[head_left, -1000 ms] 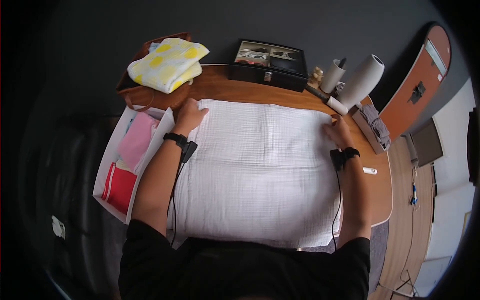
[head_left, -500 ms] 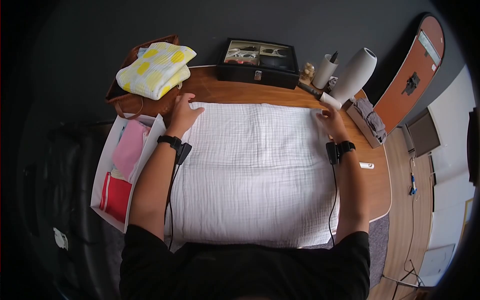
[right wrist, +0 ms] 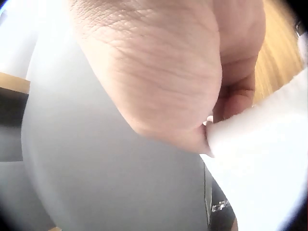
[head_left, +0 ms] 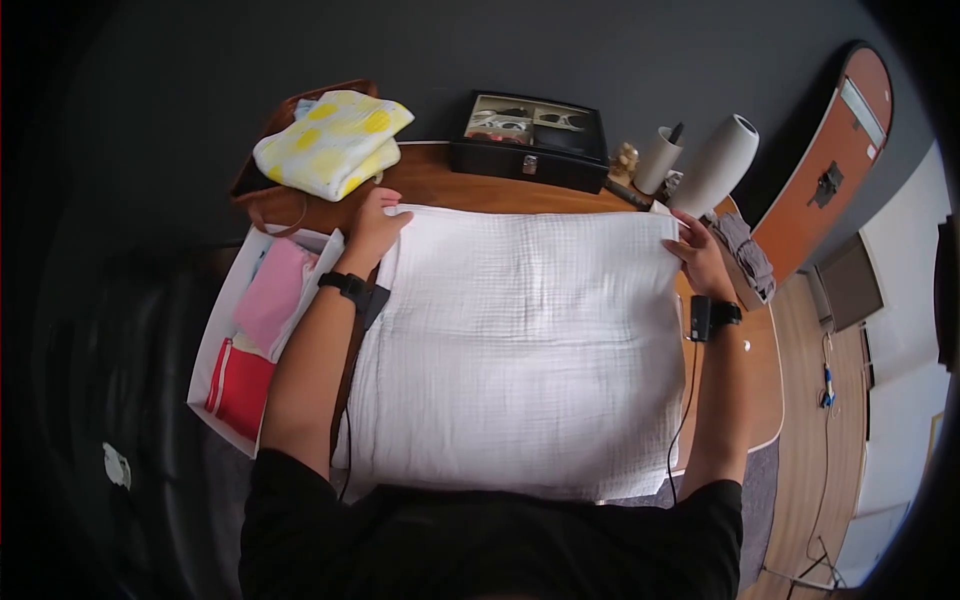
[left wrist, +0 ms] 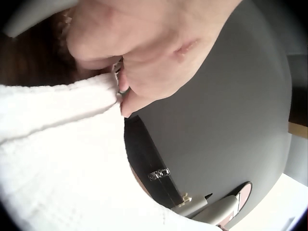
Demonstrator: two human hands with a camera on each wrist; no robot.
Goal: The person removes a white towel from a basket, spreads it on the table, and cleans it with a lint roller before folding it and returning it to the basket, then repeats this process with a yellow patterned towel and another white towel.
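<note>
A white crinkled muslin cloth (head_left: 520,340) spreads over the front of the wooden table, its near edge reaching my body. My left hand (head_left: 377,232) pinches its far left corner between thumb and fingers; the left wrist view shows the cloth edge (left wrist: 53,108) drawn up to the fingertips. At the far right corner, my right hand (head_left: 702,260) pinches the cloth between thumb and fingers, and in the right wrist view the thumb presses against the white fabric (right wrist: 269,149). Parts of the fingers under the cloth edge are hidden.
Left stands a white box (head_left: 208,365) of folded clothes; behind it, a brown basket (head_left: 245,180) bears a yellow-dotted cloth (head_left: 335,140). A black glasses case (head_left: 490,160), a white vase (head_left: 722,165), a pen cup (head_left: 655,165) and a box of grey cloth (head_left: 740,250) line the back and right.
My right hand has moved outward to the right with the cloth's far right corner, after shifting slightly left. The left hand stays at the far left corner.
</note>
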